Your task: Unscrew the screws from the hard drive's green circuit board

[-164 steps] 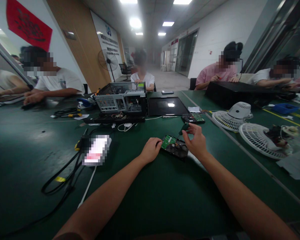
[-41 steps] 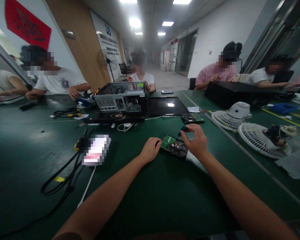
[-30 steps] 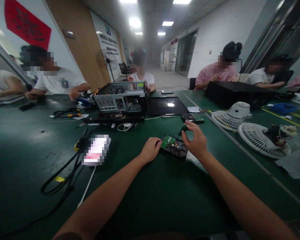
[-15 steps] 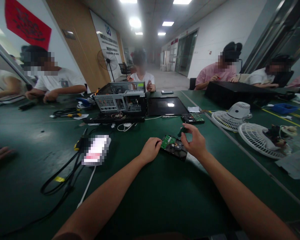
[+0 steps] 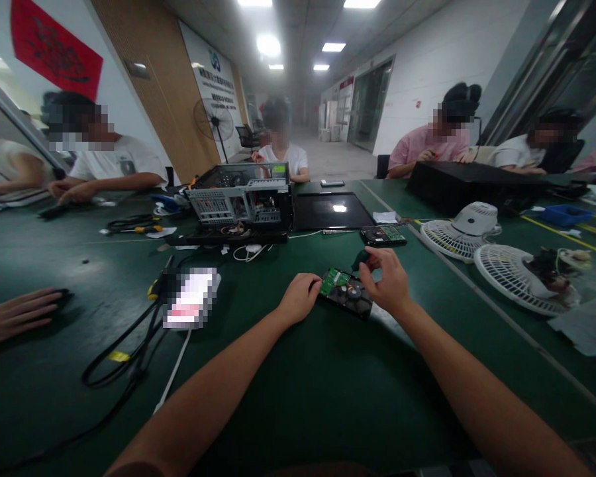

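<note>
A black hard drive (image 5: 351, 301) with a small green circuit board (image 5: 332, 281) on its top lies on the green table (image 5: 288, 397) in front of me. My left hand (image 5: 298, 297) is closed against the drive's left edge and holds it in place. My right hand (image 5: 387, 279) pinches the dark green handle of a small screwdriver (image 5: 360, 258), which stands tilted with its tip down on the drive.
An open computer case (image 5: 243, 199) stands behind, beside a black panel (image 5: 332, 211) and a second drive (image 5: 383, 235). A phone (image 5: 191, 298) and black cables (image 5: 129, 358) lie left. White fan parts (image 5: 506, 268) lie right. Another person's hand (image 5: 14, 315) rests at the left edge. Several people sit around.
Another person's hand has slid further onto the table from the left edge. My right-hand fingers shift on the screwdriver handle; the drive and my left hand stay put.
</note>
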A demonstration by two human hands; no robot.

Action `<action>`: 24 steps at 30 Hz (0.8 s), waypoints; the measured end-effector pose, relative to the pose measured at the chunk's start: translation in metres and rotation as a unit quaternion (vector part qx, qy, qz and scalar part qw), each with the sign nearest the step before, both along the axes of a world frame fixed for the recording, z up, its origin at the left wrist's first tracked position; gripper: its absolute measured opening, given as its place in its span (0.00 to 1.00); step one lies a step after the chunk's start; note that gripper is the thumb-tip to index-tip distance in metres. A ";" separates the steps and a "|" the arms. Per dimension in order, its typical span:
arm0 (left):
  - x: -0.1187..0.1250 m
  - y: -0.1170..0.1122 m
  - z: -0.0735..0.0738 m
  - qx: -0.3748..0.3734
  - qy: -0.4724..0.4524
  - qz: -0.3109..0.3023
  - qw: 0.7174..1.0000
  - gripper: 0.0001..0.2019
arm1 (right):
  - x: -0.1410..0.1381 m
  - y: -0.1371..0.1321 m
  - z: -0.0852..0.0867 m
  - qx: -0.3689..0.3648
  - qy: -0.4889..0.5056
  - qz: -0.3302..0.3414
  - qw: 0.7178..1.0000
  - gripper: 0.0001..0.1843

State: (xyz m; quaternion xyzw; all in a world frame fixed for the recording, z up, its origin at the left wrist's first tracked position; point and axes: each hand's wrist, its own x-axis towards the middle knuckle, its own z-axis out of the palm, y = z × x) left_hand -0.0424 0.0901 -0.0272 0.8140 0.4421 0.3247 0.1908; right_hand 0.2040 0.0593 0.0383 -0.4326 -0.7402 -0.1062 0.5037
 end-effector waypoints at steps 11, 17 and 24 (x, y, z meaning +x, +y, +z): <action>0.000 -0.002 0.003 -0.015 0.001 0.001 1.000 0.11 | 0.003 0.003 -0.004 0.010 0.021 -0.045 0.999 0.20; 0.001 -0.002 0.003 -0.009 -0.004 0.003 1.000 0.11 | 0.003 0.007 -0.006 0.036 0.034 0.000 0.999 0.19; 0.000 -0.001 0.002 -0.004 -0.002 0.001 1.000 0.10 | 0.004 0.008 -0.008 0.046 0.016 -0.029 0.998 0.17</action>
